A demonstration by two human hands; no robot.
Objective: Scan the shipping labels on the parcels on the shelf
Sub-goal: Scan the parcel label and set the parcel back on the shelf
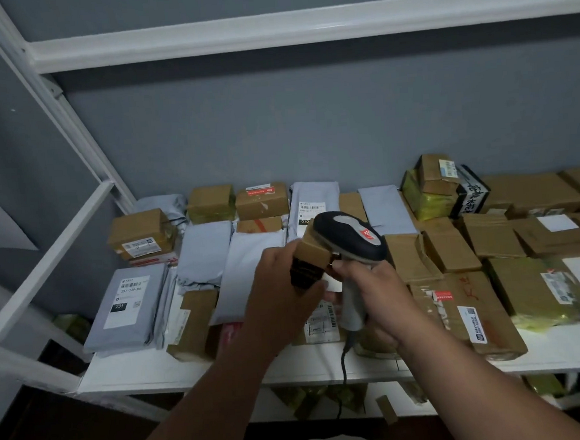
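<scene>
My left hand [280, 299] grips a small brown and black parcel [310, 261], lifted above the shelf. My right hand [378, 294] holds a grey and black handheld scanner [350, 241] by its handle, its head right beside the small parcel. The scanner's cable [344, 360] hangs down over the shelf's front edge. Many parcels cover the white shelf [175, 368]: grey mailer bags with labels [126, 310] at the left and brown cardboard boxes [466, 310] at the right.
A white upper shelf beam [302, 26] runs across the top. White frame bars [44, 261] slant at the left. More parcels [321, 398] lie on the level below. A grey wall stands behind the shelf.
</scene>
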